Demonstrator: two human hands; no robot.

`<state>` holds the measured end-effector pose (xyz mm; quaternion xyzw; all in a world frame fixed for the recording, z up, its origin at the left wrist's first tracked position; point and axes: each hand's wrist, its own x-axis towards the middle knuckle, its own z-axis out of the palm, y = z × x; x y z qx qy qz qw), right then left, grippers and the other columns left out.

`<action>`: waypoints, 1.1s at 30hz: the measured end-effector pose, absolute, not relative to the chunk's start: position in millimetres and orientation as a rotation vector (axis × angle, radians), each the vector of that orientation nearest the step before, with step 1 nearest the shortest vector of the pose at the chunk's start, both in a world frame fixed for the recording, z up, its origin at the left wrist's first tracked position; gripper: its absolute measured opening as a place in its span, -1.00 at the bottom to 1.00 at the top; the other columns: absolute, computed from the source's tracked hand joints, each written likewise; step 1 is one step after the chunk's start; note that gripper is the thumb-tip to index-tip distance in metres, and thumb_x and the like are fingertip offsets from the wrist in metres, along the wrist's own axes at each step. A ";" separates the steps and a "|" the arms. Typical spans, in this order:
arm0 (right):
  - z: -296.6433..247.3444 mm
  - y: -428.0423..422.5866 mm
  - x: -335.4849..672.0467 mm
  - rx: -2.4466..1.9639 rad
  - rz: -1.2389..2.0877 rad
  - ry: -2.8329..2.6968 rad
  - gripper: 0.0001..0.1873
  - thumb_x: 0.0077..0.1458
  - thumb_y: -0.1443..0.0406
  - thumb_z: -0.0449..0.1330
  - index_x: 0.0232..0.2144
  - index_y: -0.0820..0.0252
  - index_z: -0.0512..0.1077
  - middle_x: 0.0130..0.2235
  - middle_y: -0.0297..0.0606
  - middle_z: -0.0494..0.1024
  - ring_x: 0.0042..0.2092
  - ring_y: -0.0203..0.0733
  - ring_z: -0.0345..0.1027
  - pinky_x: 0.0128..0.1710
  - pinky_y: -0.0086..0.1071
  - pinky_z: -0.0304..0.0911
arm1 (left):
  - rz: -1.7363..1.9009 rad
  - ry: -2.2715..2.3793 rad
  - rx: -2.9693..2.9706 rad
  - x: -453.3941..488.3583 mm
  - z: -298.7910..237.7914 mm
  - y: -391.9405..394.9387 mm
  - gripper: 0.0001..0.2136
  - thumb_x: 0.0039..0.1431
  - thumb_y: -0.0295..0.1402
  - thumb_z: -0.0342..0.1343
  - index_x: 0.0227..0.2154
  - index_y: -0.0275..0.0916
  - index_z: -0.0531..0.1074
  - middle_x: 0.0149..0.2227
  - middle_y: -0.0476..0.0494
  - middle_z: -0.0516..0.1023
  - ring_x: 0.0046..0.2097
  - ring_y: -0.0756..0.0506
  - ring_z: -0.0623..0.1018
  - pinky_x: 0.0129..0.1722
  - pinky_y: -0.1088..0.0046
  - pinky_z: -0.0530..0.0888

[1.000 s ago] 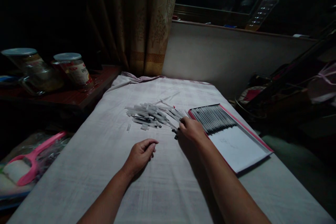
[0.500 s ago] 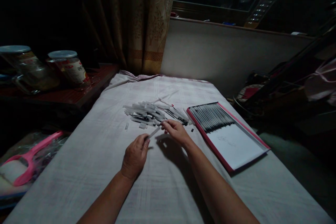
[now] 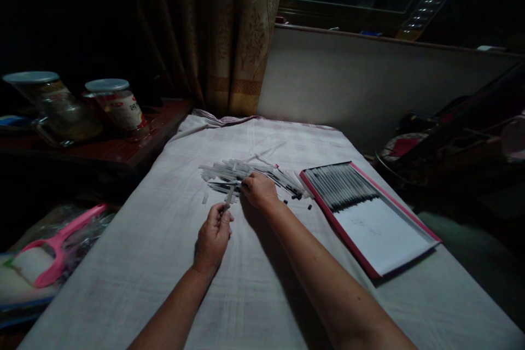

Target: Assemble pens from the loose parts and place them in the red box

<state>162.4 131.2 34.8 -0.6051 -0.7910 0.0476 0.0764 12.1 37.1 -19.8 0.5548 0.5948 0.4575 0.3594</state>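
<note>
A heap of clear pens and loose caps [image 3: 250, 178] lies in the middle of a table covered with a pale cloth [image 3: 254, 284]. My left hand [image 3: 213, 238] pinches one clear pen [image 3: 228, 198] by its near end, the pen pointing away towards the heap. My right hand [image 3: 257, 191] rests on the near edge of the heap, its fingers curled down among the pens. What they grip is hidden. To the right lies a flat red-edged box [image 3: 406, 246] with a row of dark-tipped pens [image 3: 342, 186] laid side by side at its far end.
A dark wooden shelf [image 3: 123, 147] to the left carries two lidded jars [image 3: 115, 104]. Below it lies a pink-handled tool [image 3: 57, 240]. A curtain [image 3: 229, 38] and a low wall stand behind the table. Dark clutter fills the right side.
My left hand has taken over the pen from my right hand. My right hand moved left from beside the box back onto the heap.
</note>
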 end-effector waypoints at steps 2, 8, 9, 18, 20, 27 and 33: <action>34.1 124.1 171.9 -1.801 0.211 -2.252 -0.68 0.23 0.20 0.04 -0.19 0.04 0.59 -0.14 -0.18 0.60 -0.15 -0.10 0.45 -0.23 -0.36 0.27 | 1.187 1.546 1.442 12.2 -19.6 36.9 -0.71 0.24 -0.13 -0.03 -0.12 -0.18 0.38 -0.36 -0.04 0.54 -0.45 -0.02 0.52 -0.41 0.47 0.46; 21.1 93.2 216.7 -1.569 0.627 -1.669 -0.77 0.07 0.22 0.11 -0.38 0.14 0.55 -0.38 -0.27 0.60 -0.32 -0.17 0.45 -0.30 -0.36 0.27 | 1.252 1.538 1.612 11.1 -22.5 38.0 -0.74 0.23 -0.20 0.02 -0.14 -0.18 0.50 -0.18 -0.13 0.60 -0.17 -0.11 0.59 -0.12 0.40 0.49; 19.9 88.1 223.6 -1.516 0.715 -1.555 -0.78 0.04 0.19 0.12 -0.41 0.16 0.53 -0.43 -0.29 0.57 -0.37 -0.19 0.42 -0.34 -0.37 0.27 | 1.259 1.539 1.654 10.9 -22.8 38.2 -0.74 0.24 -0.21 0.02 -0.14 -0.17 0.51 -0.17 -0.13 0.60 -0.12 -0.12 0.58 -0.07 0.40 0.48; 39.4 67.0 261.9 -1.316 1.040 -1.037 -0.71 -0.21 0.10 0.32 -0.53 0.19 0.43 -0.58 -0.38 0.40 -0.57 -0.36 0.16 -0.62 -0.48 0.02 | 1.219 1.561 1.853 11.1 -18.9 37.6 -0.74 0.26 -0.25 0.00 -0.14 -0.21 0.52 -0.17 -0.15 0.59 -0.09 -0.13 0.56 -0.03 0.38 0.46; 44.0 66.9 266.9 -1.301 1.041 -1.007 -0.69 -0.24 0.09 0.34 -0.54 0.19 0.42 -0.60 -0.40 0.39 -0.58 -0.38 0.13 -0.64 -0.50 -0.04 | 1.218 1.565 1.886 11.1 -18.7 37.5 -0.74 0.27 -0.26 0.00 -0.14 -0.21 0.52 -0.18 -0.15 0.59 -0.09 -0.13 0.56 -0.03 0.37 0.46; 51.3 64.2 270.9 -1.265 1.053 -1.029 -0.71 -0.24 0.12 0.34 -0.56 0.20 0.42 -0.62 -0.43 0.35 -0.59 -0.40 0.09 -0.64 -0.50 -0.09 | 1.244 1.544 1.985 11.3 -22.6 38.7 -0.77 0.27 -0.28 0.01 -0.16 -0.21 0.53 -0.20 -0.14 0.59 -0.13 -0.12 0.57 -0.06 0.36 0.48; 47.7 64.2 267.3 -1.250 1.073 -1.089 -0.71 -0.19 0.11 0.35 -0.55 0.20 0.45 -0.60 -0.41 0.37 -0.57 -0.40 0.10 -0.61 -0.48 -0.02 | 1.257 1.527 2.081 10.3 -22.6 38.1 -0.79 0.28 -0.33 0.02 -0.14 -0.22 0.52 -0.21 -0.13 0.59 -0.13 -0.11 0.56 -0.08 0.37 0.48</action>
